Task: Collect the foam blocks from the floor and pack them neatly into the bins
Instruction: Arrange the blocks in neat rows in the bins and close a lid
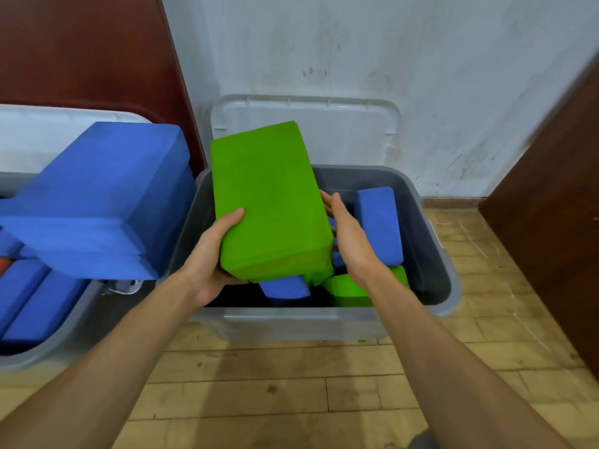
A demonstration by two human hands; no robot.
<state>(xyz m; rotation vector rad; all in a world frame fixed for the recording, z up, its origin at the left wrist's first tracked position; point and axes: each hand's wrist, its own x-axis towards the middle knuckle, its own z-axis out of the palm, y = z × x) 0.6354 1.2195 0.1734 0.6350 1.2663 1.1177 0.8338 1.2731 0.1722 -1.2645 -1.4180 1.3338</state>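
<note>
A green foam block [269,202] is held tilted over the open grey bin [431,254], its far end raised toward twelve o'clock and its near end low above the blocks already inside. In that bin a blue block [379,225] stands on end at three o'clock of the held one, another blue block [282,288] lies at six o'clock, and a second green block [350,288] sits just beside it at five o'clock. The left hand [214,257] grips the green foam block's near left corner, thumb on the top face and fingers curled underneath. The right hand [350,238] presses flat against its right side, fingers nearly straight. The bin's pale lid [324,124] leans upright on the wall at twelve o'clock. At nine o'clock a second bin [48,345] is heaped with blue blocks [103,202] rising above its rim. Both bins stand on a worn wooden plank floor [291,384], against a scuffed white wall [389,59], with a dark red-brown panel [81,50] at ten o'clock and a brown door [557,205] at three o'clock
</note>
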